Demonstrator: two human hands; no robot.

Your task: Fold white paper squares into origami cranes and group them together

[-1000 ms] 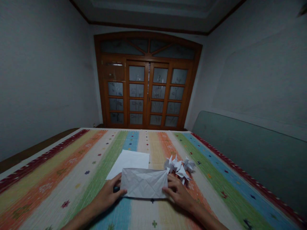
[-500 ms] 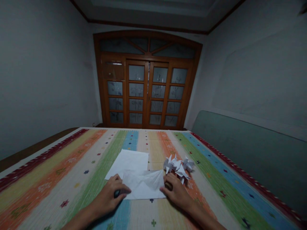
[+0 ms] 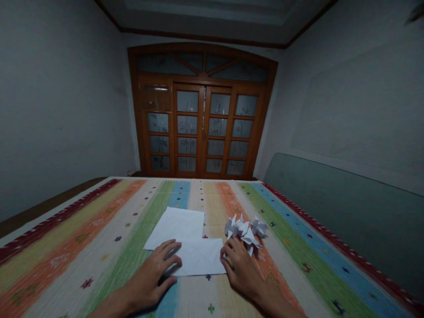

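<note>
- Straight ahead of you, wooden glazed double doors (image 3: 200, 128) fill the far end of the dim room.
- Below them, a striped woven cover (image 3: 82, 251) carries everything.
- On it, a folded white paper (image 3: 200, 257) overlaps a flat white sheet (image 3: 175, 227).
- Your left hand (image 3: 149, 276) lies spread on the fold's left end.
- Your right hand (image 3: 240, 274) curls at its right end, hiding that edge; you cannot tell if it pinches.
- Just beyond, white origami figures (image 3: 244, 229) bunch together, their shapes hard to separate.

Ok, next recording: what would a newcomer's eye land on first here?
The rainbow-striped woven cover dominates the lower view, with a cluster of white origami paper figures beside the right hand. The left hand rests on a folded white paper lying against a flat white sheet. Glazed wooden doors fill the far wall.
</note>
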